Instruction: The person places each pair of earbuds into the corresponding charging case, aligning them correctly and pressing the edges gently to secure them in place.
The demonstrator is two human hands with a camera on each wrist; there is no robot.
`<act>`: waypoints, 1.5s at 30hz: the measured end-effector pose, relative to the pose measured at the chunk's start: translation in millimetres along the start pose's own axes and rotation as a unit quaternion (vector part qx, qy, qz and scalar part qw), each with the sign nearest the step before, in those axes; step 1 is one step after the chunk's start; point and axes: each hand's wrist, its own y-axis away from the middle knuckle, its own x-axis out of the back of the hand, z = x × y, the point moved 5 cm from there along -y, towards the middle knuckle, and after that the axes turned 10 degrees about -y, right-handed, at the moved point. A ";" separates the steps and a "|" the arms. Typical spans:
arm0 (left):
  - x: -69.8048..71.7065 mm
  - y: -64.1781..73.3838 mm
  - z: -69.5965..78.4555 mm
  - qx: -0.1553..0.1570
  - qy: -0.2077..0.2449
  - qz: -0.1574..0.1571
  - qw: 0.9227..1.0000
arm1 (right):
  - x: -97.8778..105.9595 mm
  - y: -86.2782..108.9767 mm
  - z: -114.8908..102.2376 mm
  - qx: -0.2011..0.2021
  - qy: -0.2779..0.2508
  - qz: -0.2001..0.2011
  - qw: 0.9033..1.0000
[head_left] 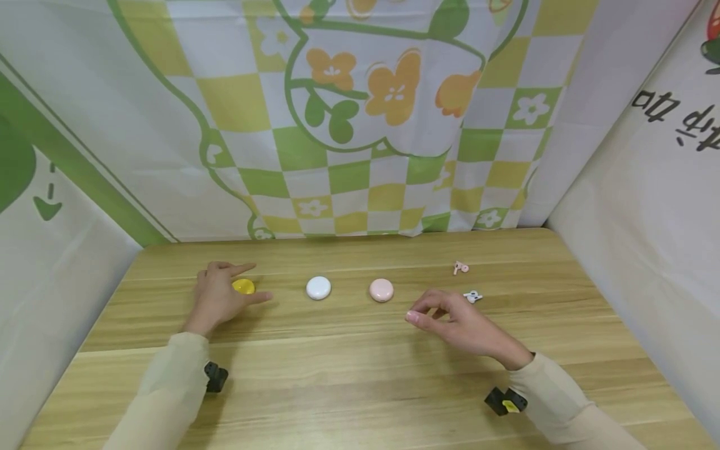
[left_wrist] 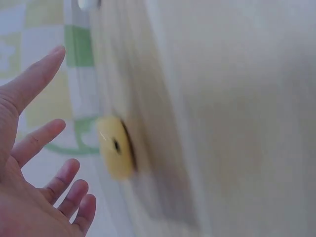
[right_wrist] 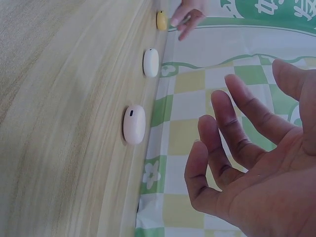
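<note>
By yellow case, L hand, fingers apart; nr pink case, R hand, ditto

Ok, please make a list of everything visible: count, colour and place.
Table: 1, wood-coloured, foreground
Left case: 1, yellow, on table
Middle case: 1, white, on table
Right case: 1, pink, on table
Far earbuds: 2, pink, table's right
Near earbuds: 2, white, table's right
Cloth: 1, checked and multicoloured, behind table
Side panels: 2, printed white, beside table
Wrist cameras: 2, black, wrists
Sleeves: 2, beige, on forearms
Left hand: 1, bare, beside left case
Right hand: 1, bare, over table
</note>
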 end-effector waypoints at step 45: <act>-61.0 -23.1 80.5 -0.027 0.069 -0.052 0.996 | -4.4 1.9 1.6 0.020 0.014 0.019 1.000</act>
